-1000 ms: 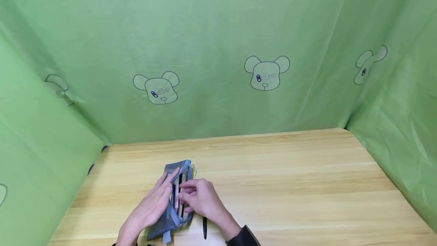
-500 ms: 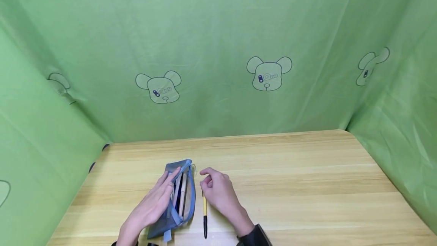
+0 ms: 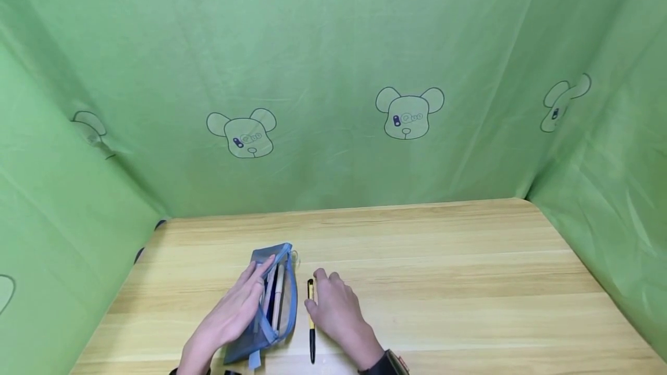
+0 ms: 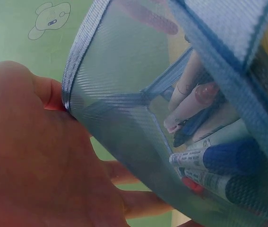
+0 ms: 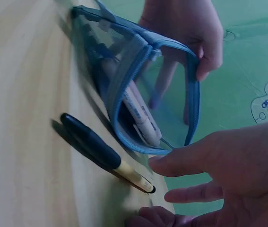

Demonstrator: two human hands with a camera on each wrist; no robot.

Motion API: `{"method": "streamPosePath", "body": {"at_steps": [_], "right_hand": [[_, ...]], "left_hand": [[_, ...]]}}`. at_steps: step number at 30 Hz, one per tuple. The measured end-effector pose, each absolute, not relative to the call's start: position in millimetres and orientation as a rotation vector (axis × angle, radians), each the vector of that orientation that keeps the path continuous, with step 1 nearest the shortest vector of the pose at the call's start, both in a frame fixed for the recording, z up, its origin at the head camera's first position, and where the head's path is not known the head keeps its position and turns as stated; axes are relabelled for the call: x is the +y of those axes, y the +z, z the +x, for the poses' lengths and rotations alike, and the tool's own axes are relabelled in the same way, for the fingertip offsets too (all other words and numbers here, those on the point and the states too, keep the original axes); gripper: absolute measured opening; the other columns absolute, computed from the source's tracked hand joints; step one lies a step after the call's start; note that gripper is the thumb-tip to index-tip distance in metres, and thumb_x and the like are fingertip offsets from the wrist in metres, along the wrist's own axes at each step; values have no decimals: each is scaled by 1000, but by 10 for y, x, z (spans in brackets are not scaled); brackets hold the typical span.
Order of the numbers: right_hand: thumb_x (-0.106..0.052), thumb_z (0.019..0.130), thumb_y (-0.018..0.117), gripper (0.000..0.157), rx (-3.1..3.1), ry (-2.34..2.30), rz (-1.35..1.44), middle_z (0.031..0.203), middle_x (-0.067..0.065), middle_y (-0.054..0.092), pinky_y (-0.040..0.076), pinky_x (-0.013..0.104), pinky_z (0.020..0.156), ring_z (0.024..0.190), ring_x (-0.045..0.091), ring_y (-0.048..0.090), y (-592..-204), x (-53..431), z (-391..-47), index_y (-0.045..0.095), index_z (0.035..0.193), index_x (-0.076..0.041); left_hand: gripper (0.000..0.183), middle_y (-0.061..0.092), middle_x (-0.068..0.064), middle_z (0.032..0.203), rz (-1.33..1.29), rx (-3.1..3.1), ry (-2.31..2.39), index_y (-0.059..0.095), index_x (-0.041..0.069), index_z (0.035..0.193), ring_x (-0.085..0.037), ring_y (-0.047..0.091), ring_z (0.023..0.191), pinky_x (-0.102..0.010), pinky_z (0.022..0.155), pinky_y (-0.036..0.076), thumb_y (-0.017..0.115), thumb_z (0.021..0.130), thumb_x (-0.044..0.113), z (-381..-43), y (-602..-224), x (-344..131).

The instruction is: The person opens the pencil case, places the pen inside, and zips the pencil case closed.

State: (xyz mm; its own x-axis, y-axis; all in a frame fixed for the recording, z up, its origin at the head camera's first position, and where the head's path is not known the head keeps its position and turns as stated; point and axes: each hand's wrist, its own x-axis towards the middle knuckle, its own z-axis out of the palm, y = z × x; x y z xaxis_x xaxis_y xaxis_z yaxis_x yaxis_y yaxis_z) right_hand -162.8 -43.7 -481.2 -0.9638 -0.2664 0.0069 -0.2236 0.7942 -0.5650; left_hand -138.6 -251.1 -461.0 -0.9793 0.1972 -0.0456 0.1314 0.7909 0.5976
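Observation:
A blue mesh pencil case (image 3: 293, 311) lies unzipped on the wooden table, with several pens and markers inside. My left hand (image 3: 234, 314) holds the near side of its opening, thumb and fingers on either side of the mesh. In the left wrist view, a blue-capped marker (image 4: 233, 156) shows through the mesh. To the right of the case, a black and yellow marker pen (image 3: 312, 340) lies on the tabletop. Beside that pen is my right hand (image 3: 339, 311), its fingers spread and holding nothing. The right wrist view shows the thumb apart from the pen (image 5: 96, 146).
The light wood table (image 3: 469, 282) stretches out to the right and back. Green fabric walls (image 3: 323, 45) with bear-head prints stand around it. A small dark object (image 3: 231, 372) shows at the bottom edge, too cut off to identify.
My right hand has come out of the pencil case, moved right to the marker pen, and its fingers have spread. The left hand has stayed on the case.

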Motion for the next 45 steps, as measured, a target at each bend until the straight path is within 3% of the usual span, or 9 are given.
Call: {"method": "streamPosePath", "body": {"at_steps": [9,20,29,36,45], "right_hand": [[-26,79,79,52,3009,-738,-429,89,17,61,56,35,53,62,26,59,-4843,-511,-1543,63,115,8],[-19,75,80,35,3113,-583,-468,70,10,54,50,28,44,54,21,53,-4877,-598,-1476,63,94,6],[5,71,75,21,3100,-650,-487,65,11,53,53,26,43,52,23,57,-4891,-637,-1479,64,89,8],[4,72,75,20,3127,-619,-480,64,10,54,53,26,42,51,22,57,-4856,-624,-1480,65,90,7],[1,72,72,25,3135,-559,-454,63,6,52,44,25,38,48,16,47,-4822,-480,-1544,66,96,-1]], "left_hand": [[50,21,-22,159,256,2868,954,27,15,157,-43,17,143,-71,107,22,18,109,21,-1391,-4609,-2503],[50,20,-24,159,255,2856,960,27,14,157,-43,16,144,-70,108,23,18,108,21,-1399,-4603,-2495],[50,23,-19,159,265,2874,963,27,12,157,-41,16,144,-68,109,22,18,108,19,-1390,-4613,-2500],[50,26,-15,159,266,2881,981,29,13,157,-39,16,145,-67,110,23,20,108,17,-1370,-4609,-2509],[50,24,-17,160,263,2884,985,29,13,157,-39,17,145,-68,109,23,21,107,17,-1370,-4606,-2491]]}}
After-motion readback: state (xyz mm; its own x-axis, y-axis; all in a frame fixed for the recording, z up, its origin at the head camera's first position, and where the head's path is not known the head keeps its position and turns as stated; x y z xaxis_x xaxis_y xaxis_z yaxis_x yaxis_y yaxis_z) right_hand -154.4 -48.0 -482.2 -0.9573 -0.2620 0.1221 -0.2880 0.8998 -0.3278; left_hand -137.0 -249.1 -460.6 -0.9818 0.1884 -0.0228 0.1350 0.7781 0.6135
